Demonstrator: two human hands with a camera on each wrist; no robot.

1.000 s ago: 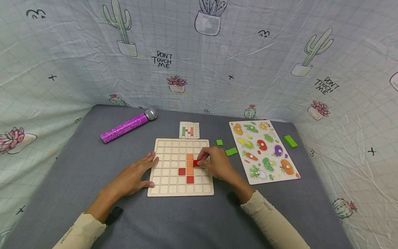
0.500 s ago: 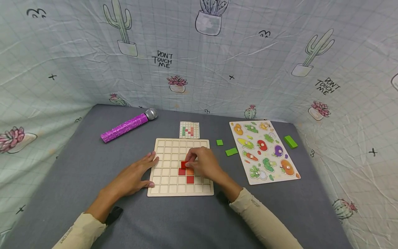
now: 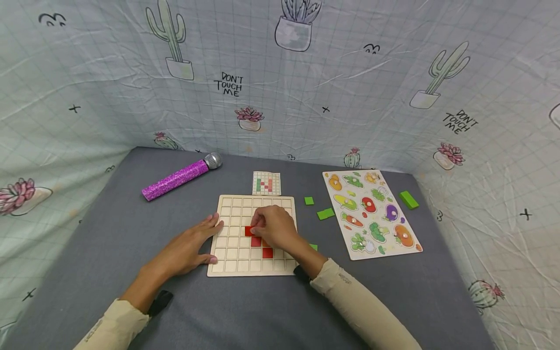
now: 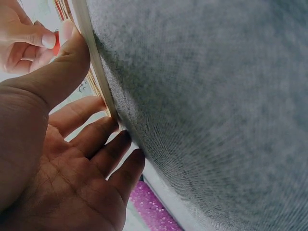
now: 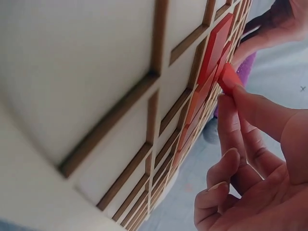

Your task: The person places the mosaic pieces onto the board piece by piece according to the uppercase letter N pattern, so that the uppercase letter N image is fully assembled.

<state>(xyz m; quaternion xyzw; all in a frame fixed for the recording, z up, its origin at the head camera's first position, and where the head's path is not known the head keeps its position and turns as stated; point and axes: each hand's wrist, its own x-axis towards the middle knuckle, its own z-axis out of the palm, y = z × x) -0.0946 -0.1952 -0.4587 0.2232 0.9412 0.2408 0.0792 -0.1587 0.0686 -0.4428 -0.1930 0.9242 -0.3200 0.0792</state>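
Observation:
A wooden grid board [image 3: 227,253] lies on the table, with red tiles [image 3: 268,253] and orange ones seated in its middle cells. My right hand [image 3: 276,227] pinches another red tile [image 5: 229,78] between thumb and fingertips, close over the board and just up and left of a seated red tile. In the head view that hand hides most of the orange tiles [image 5: 198,98], which the right wrist view shows in a row. My left hand [image 3: 190,248] rests on the board's left edge with its fingers spread, thumb near the lower corner.
A small pattern card [image 3: 266,183] lies behind the board. Several green tiles [image 3: 325,213] sit right of it, beside a vegetable puzzle board [image 3: 350,228]. A green block [image 3: 409,199] lies far right, and a glittery purple microphone [image 3: 177,180] back left.
My right hand has carried the red tile leftward across the board, from right of the orange column to left of it. My left hand has stayed in place.

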